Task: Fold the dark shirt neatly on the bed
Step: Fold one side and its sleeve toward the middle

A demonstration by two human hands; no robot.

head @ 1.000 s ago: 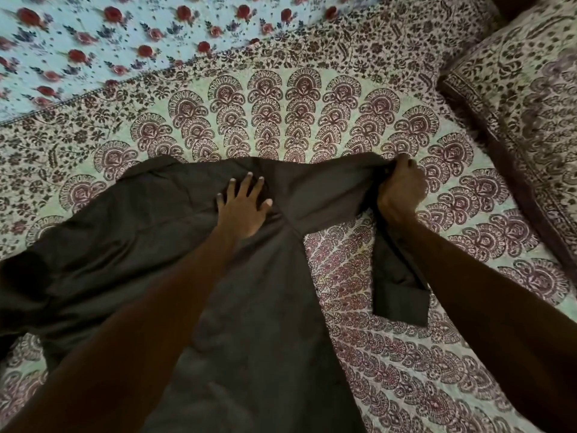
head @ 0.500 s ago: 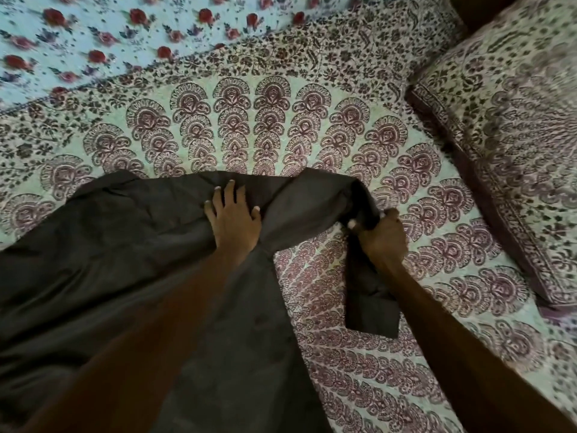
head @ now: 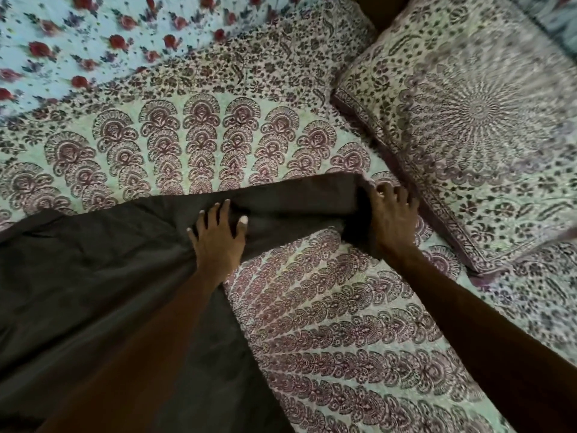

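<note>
The dark shirt (head: pixel 103 295) lies spread over the left half of the patterned bed (head: pixel 343 323), its body running off the lower left of the view. One sleeve (head: pixel 296 204) stretches to the right along the bed. My left hand (head: pixel 218 235) lies flat with spread fingers on the shirt where the sleeve joins the body. My right hand (head: pixel 392 220) rests fingers-spread on the bunched far end of the sleeve, pressing it onto the bed. The sleeve's cuff is hidden under that hand.
A pillow (head: pixel 480 120) in the same maroon print lies close to the right of my right hand. A light blue sheet with red roses (head: pixel 93 35) covers the far left. Bare bedspread lies beyond the shirt and between my forearms.
My right hand carried the sleeve end to the right and set it down; the hanging cuff no longer dangles. The left hand stayed on the shirt. The view shifted right.
</note>
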